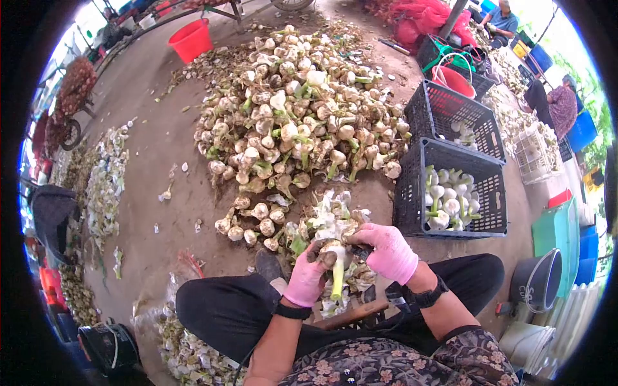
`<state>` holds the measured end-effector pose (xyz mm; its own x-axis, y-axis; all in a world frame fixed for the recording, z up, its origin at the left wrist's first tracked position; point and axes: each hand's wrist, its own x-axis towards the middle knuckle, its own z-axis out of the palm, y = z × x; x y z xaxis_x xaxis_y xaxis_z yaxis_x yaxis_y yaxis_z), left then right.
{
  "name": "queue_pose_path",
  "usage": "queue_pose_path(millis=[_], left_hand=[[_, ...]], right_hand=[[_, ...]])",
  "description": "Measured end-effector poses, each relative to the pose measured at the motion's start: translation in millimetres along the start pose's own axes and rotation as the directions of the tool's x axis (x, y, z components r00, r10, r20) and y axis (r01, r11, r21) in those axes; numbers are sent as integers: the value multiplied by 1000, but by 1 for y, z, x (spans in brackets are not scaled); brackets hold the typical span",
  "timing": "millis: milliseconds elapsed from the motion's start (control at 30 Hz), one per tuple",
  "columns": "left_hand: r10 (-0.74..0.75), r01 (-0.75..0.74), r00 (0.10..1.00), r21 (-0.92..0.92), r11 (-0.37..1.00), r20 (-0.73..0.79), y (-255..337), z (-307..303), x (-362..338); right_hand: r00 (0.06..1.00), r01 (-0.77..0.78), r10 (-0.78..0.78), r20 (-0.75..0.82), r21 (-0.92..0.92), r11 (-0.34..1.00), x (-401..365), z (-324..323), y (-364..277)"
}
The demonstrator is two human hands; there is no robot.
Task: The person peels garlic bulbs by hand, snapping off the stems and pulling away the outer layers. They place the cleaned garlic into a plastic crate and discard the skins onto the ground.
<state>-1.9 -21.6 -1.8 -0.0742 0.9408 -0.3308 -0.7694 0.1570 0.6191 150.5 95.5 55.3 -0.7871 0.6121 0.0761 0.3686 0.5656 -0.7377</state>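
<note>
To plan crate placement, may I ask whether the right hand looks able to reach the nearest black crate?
Probably yes: the black crate stands open near the right hand, nothing visibly between, though that hand handles a garlic bulb.

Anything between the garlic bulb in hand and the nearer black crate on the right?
Only the right hand, beside the garlic bulb, and the raised side of the nearer black crate. Nothing else visible stands between; the crate's top is open.
</note>
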Motion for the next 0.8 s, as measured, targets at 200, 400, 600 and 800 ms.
queue_pose_path(millis=[200, 400, 600, 800], left_hand=[[-62, 62, 997, 10, 998, -51, -5, -4, 1], [-150, 149, 989, -20, 989, -16, 12, 6, -1], [-93, 35, 959, 216, 976, 269, 9, 0, -2], [13, -17, 999, 106, 994, 39, 3, -1, 2]], right_hand=[[999, -41, 42, 5, -132, 990, 4, 5, -4], [989, -137, 135, 65, 32, 990, 12, -5, -4], [935, -260, 311, 172, -264, 929, 16, 40, 69], [975, -214, 207, -81, -98, 972, -14, 46, 74]])
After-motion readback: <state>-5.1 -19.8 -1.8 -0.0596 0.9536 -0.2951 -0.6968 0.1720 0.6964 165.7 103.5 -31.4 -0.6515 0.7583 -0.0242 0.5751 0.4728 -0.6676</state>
